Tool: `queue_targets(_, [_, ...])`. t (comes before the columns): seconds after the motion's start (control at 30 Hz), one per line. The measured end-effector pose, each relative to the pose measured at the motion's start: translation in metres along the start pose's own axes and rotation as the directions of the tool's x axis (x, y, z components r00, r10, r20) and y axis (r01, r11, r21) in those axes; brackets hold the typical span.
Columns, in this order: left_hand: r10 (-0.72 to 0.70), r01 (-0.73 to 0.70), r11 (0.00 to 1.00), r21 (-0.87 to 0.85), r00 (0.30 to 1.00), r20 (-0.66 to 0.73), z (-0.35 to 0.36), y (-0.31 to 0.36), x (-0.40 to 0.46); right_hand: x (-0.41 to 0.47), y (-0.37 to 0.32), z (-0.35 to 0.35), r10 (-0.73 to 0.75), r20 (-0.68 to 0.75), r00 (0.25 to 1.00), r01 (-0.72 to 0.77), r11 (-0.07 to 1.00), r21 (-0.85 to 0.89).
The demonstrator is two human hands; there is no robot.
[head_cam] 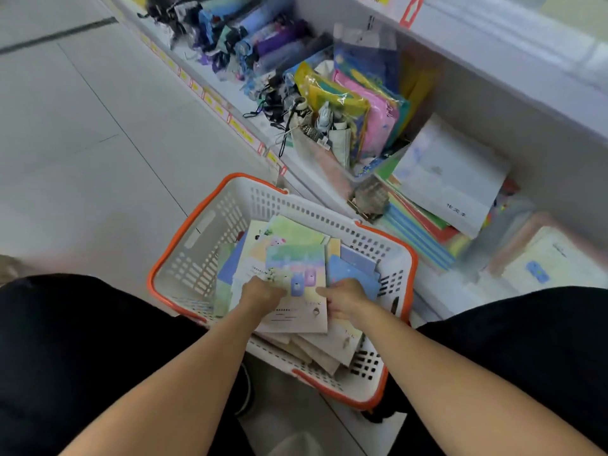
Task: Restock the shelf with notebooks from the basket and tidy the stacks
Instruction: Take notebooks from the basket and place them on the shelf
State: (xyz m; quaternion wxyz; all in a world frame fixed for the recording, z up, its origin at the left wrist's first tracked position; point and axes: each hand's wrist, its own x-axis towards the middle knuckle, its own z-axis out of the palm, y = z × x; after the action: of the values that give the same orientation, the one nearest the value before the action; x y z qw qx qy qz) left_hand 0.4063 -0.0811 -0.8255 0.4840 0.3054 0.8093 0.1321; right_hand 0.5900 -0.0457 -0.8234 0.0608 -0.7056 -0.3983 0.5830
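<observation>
head | white orange-rimmed basket (210,225) near centre on floor, notebooks (296,258) piled inside | left hand (261,292) fingers curled on top notebook's left edge | right hand (343,299) fingers curled on its right edge | shelf (329,189) far right holds notebook stacks (450,179)

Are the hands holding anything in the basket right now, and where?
Both hands are on the top notebook: left hand at its left edge, right hand at its right edge. Whether it is lifted yet cannot be told.
</observation>
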Motion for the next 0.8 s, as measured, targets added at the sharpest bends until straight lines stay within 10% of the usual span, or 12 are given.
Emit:
queue_targets(0.23, [0.001, 0.100, 0.859, -0.501, 0.981, 0.196, -0.007, 0.000, -0.006, 0.006, -0.008, -0.008, -0.033, 0.075, 0.997, 0.015, 0.973, 0.229])
queue_targets(0.4, [0.085, -0.167, 0.761, -0.627, 0.983, -0.160, -0.019, 0.018, -0.002, 0.025, -0.010, -0.041, -0.152, -0.171, 0.974, 0.076, 0.920, -0.384])
queue_targets(0.63, [0.104, -0.265, 0.806, -0.529, 0.944, -0.314, -0.027, 0.006, 0.000, 0.015, 0.012, -0.030, -0.147, -0.248, 0.958, -0.075, 0.704, -0.706])
queue_targets(0.8, [0.177, -0.392, 0.796, -0.462, 0.880, -0.441, -0.038, 0.026, -0.006, -0.001, -0.058, -0.074, -0.180, 0.217, 0.959, 0.282, 0.610, -0.741])
